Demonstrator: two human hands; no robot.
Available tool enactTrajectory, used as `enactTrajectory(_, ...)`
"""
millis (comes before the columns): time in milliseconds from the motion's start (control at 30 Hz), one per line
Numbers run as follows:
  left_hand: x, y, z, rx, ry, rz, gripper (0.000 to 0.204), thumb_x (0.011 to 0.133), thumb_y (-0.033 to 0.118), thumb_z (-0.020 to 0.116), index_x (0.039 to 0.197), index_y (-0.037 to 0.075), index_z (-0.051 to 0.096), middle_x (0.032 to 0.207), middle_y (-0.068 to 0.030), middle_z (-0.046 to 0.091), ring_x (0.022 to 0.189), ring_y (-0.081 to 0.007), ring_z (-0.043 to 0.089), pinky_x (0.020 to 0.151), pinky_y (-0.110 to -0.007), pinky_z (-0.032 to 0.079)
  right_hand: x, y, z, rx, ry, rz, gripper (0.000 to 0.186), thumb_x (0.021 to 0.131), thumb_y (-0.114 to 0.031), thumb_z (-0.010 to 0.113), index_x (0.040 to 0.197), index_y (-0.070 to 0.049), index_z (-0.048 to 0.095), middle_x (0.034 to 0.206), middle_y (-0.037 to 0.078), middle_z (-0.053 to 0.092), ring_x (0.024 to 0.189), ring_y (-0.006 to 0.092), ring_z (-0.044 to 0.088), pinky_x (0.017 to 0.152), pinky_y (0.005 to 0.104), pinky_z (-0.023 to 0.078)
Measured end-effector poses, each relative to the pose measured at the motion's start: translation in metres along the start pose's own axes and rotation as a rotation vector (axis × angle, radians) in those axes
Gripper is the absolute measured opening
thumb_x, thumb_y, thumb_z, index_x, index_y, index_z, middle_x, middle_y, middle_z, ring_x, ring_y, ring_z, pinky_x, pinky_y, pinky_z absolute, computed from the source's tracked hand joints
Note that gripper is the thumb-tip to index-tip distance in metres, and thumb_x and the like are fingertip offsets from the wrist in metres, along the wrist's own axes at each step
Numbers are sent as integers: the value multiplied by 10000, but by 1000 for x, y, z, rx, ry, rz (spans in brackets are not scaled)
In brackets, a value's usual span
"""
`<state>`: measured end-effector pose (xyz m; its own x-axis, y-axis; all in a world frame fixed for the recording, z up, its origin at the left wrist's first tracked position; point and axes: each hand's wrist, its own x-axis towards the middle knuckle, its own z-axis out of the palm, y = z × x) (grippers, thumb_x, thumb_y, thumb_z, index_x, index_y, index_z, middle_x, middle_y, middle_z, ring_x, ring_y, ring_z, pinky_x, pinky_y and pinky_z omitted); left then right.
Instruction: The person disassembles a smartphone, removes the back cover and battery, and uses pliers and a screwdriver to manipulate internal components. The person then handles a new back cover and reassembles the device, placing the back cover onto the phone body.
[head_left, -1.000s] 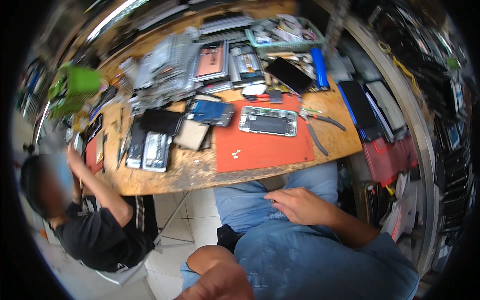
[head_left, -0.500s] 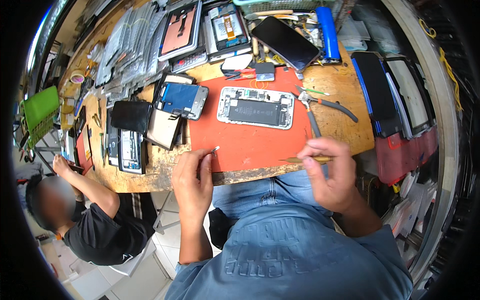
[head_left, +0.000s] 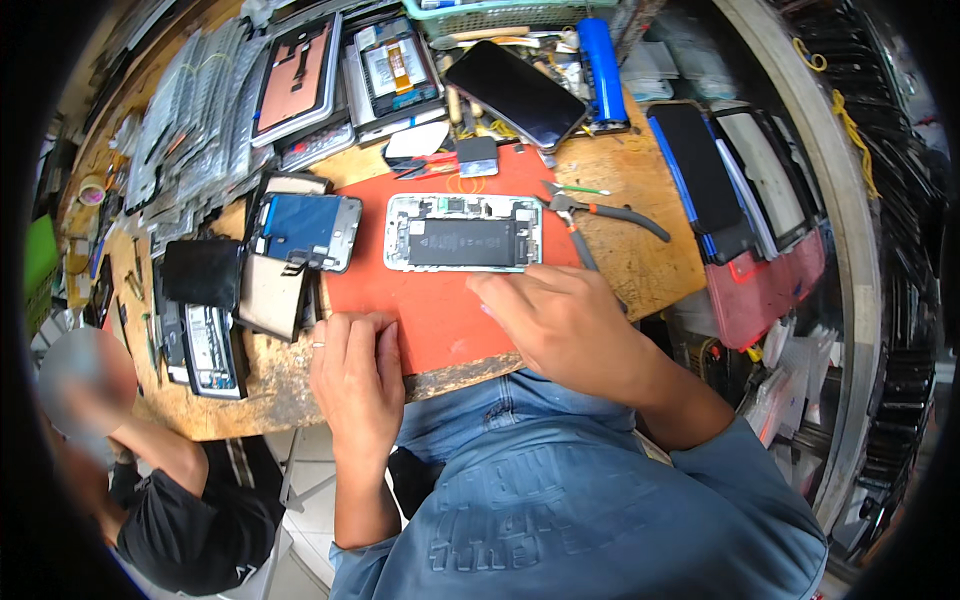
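Observation:
An opened phone [head_left: 400, 235], white-rimmed with a black battery [head_left: 462, 243] inside, lies face up on the red-orange mat [head_left: 445, 330]. My right hand [head_left: 570, 318] is at its lower edge, fingers curled and pinched together; whatever they hold is hidden beneath them. At the left edge of the mat rests my left hand [head_left: 355, 375], with fingers bent together and tips pointing down. Anything inside it is out of sight. Cutting pliers [head_left: 615, 212] with grey-orange handles lie right of the phone, beside a green pointed stick [head_left: 580, 189].
Left of the mat sit a blue-backed phone screen [head_left: 300, 228], a black flip case [head_left: 202, 272] and another opened phone [head_left: 211, 345]. A large dark phone [head_left: 517, 93] lies on tools behind. Plastic sleeves [head_left: 195, 120] are piled far left. A co-worker [head_left: 195, 500] sits at the left.
My right hand moved left and up to the phone's lower edge; the brown stick-like tool seen in it no longer shows. My left hand's fingers curled down, hiding a small shiny piece. The view shifted.

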<state>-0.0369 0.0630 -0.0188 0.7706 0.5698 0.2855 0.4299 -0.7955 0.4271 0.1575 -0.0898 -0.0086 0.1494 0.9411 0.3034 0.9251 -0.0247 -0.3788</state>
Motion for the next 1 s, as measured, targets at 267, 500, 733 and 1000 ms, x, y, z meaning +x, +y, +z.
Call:
enactTrajectory(267,-5,0,9,-264,90,-15,101,926,-74,690,995,-23,636,912,-175,634,777,-362,624,701,-434,494,-29,51,-53,-134,89,363,631,878,-267,819,1410,-3,606,1207,163,677,1032,357,728,841,468,593)
enactTrajectory(500,1,-2,1,-101,8,57,131,910,-44,729,1033,0,721,908,-151,633,876,-356,605,792,-447,490,-47,52,-68,-272,-179,477,784,706,-358,885,1358,1,639,1158,157,625,1033,377,707,854,491,583)
enactTrajectory(733,-21,-20,-13,-125,220,-87,94,951,-53,706,1035,-21,733,913,-149,700,810,-330,636,755,-412,497,-49,38,-60,-181,7,417,573,677,-194,801,1206,-36,649,1052,163,604,925,386,673,766,478,558)
enactTrajectory(1000,-43,-12,-6,-204,243,-111,120,917,-56,720,1025,-8,742,882,-120,699,783,-290,615,741,-389,487,-17,-30,-16,-53,-203,111,658,698,-317,835,1255,-13,661,1025,121,530,924,283,614,661,411,546)
